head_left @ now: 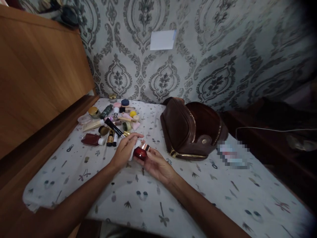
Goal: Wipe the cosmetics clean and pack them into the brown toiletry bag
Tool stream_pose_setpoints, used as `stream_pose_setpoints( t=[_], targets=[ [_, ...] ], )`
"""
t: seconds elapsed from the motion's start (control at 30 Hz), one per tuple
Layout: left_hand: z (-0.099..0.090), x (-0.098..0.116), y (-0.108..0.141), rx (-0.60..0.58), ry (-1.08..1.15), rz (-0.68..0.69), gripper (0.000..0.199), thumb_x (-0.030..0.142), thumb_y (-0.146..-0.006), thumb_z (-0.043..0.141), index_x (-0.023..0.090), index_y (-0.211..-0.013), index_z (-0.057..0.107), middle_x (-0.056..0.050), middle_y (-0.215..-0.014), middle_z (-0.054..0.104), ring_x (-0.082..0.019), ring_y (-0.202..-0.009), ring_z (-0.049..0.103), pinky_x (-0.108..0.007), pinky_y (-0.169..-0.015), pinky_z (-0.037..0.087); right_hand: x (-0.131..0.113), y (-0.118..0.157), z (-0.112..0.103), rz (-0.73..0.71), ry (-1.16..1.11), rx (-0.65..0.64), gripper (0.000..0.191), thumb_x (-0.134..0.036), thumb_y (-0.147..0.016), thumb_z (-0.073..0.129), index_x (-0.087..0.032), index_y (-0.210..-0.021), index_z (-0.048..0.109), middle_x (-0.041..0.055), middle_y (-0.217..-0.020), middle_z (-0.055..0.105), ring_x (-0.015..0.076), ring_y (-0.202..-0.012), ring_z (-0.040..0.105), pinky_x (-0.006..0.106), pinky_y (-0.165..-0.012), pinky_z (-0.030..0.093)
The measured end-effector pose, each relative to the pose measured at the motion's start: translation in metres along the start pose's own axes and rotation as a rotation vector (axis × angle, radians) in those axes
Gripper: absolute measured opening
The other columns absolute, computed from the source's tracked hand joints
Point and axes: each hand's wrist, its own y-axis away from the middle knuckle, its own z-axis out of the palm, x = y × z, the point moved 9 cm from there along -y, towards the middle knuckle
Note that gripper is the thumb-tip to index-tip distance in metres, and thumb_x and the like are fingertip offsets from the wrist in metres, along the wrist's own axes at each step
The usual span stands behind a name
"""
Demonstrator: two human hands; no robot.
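My right hand (159, 165) is closed around a small dark red glass bottle (140, 153) with a shiny copper-coloured neck or cap. Against the bottle's left side my left hand (125, 148) presses a white cloth or tissue (133, 149), its fingers wrapped over the top. Part of the bottle is hidden by the fingers and the white cloth. Just beyond my left hand lie a black tube (113, 127), a small dark dropper-like bottle (110, 138) and a flat dark red bottle with a white cap (92, 139).
Several jars, tubes and brushes cluster at the back left, including a gold-lidded jar (94, 112) and a cream tube (92, 125). An unzipped brown leather bag (178, 129) stands right of centre. A wooden cabinet (44, 66) borders the left; a patterned wall (163, 76) rises behind.
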Motion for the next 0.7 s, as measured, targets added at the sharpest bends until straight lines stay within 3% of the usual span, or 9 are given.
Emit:
stream_pose_setpoints(
  t=[0.23,0.37,0.57,0.7],
  targets=[
    [0.002,0.007,0.002,0.0,-0.134,0.122,0.03,0.04,-0.093,0.045,0.017,-0.088,0.064,-0.002,-0.08,0.063,-0.017,-0.077,0.056,-0.027,-0.072,0.044,0.007,0.001,-0.003,0.009,-0.021,0.014,0.037,-0.028,-0.068,0.083,-0.021,-0.1,0.066,0.0023,-0.106,0.07,0.0159,-0.101,0.064,0.034,-0.1,0.049],
    [-0.006,0.003,0.001,0.058,-0.115,0.114,0.027,0.038,-0.093,0.046,0.018,-0.085,0.062,0.0,-0.076,0.061,-0.016,-0.074,0.055,-0.026,-0.07,0.043,0.008,0.002,-0.005,0.012,-0.047,0.022,0.035,-0.028,-0.069,0.083,-0.017,-0.099,0.067,0.0049,-0.104,0.071,0.0174,-0.098,0.066,0.034,-0.097,0.052],
    [-0.01,0.003,0.0,0.092,-0.117,0.127,0.029,0.041,-0.094,0.045,0.018,-0.087,0.063,-0.001,-0.079,0.062,-0.017,-0.075,0.057,-0.027,-0.069,0.044,0.011,0.003,-0.016,0.075,-0.147,0.095,0.025,-0.025,-0.074,0.08,-0.017,-0.094,0.069,0.0046,-0.101,0.073,0.0171,-0.096,0.068,0.031,-0.088,0.058],
    [0.002,0.016,0.007,0.014,-0.273,0.261,0.036,0.045,-0.097,0.04,0.017,-0.1,0.064,-0.006,-0.092,0.066,-0.021,-0.088,0.06,-0.031,-0.08,0.045,0.01,-0.001,-0.022,0.058,-0.219,0.12,0.02,-0.026,-0.076,0.079,-0.021,-0.093,0.069,-0.0006,-0.092,0.074,0.0128,-0.088,0.068,0.025,-0.08,0.06]
  ],
)
